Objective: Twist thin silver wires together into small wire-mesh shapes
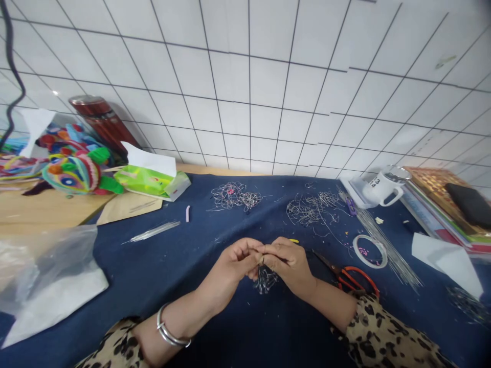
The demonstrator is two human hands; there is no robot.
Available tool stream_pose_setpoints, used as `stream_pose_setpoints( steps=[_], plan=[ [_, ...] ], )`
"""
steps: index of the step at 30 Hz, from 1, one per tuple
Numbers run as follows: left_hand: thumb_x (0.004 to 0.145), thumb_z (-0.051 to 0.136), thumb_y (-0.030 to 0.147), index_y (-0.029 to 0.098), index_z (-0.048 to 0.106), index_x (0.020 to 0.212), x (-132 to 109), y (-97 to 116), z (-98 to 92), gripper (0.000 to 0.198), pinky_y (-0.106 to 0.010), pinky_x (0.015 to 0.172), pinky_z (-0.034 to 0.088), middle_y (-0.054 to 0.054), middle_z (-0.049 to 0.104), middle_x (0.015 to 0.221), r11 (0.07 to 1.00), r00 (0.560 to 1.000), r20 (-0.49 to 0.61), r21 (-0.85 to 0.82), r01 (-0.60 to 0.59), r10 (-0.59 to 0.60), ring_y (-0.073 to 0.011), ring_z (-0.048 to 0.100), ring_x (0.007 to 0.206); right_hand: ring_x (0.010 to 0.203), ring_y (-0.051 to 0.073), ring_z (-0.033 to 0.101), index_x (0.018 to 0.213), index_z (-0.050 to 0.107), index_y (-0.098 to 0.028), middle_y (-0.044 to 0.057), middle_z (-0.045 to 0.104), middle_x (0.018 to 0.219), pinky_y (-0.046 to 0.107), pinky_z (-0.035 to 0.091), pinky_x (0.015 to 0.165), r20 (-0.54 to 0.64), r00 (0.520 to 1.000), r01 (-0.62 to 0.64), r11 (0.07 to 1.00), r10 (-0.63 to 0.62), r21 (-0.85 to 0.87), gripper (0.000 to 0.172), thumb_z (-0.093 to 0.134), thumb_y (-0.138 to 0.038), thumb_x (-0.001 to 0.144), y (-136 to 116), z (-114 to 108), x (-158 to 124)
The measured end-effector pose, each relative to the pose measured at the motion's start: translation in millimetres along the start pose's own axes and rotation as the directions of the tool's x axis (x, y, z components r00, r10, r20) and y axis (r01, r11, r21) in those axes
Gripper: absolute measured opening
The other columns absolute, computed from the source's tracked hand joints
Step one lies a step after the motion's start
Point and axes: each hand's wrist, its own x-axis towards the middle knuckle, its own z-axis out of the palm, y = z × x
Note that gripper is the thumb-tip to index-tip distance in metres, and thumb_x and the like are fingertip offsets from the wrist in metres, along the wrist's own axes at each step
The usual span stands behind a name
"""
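My left hand (240, 259) and my right hand (289, 263) meet over the dark blue cloth, fingers pinched together. Between them they grip a bundle of thin wire loops (266, 280), whose dark and silvery loops hang below the fingertips. The fingers cover the bundle's upper end, so how each one holds it is partly hidden. A small yellow item (293, 240) peeks out behind my right hand. Close to my right wrist lie scissors (355, 278) with orange-red handles, blades pointing toward the hands.
Tangled wire heaps (307, 209) lie behind the hands. To the right are a white ring dish (370, 251) with pink beads, straight wires (391, 248), a lidded mug (387, 186) and books with a phone (470, 203). At left are a tissue pack (149, 181), colourful toy (72, 174) and plastic bag (53, 286).
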Motion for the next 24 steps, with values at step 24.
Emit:
stream_pose_setpoints(
  steps=[24],
  plan=[
    [0.076,0.067,0.02,0.017,0.056,0.085,0,-11,10.1,0.014,-0.013,0.04,0.026,0.004,0.061,0.065,0.981,0.987,-0.116,-0.147,-0.126,0.109,-0.0005,0.039,0.043,0.06,0.011,0.046,0.066,0.059,-0.017,-0.002,0.048,0.062,0.024,0.039,0.06,-0.152,0.977,-0.144,0.989,0.149,0.045,0.009,0.057,-0.014,0.074,-21,16,0]
  ],
)
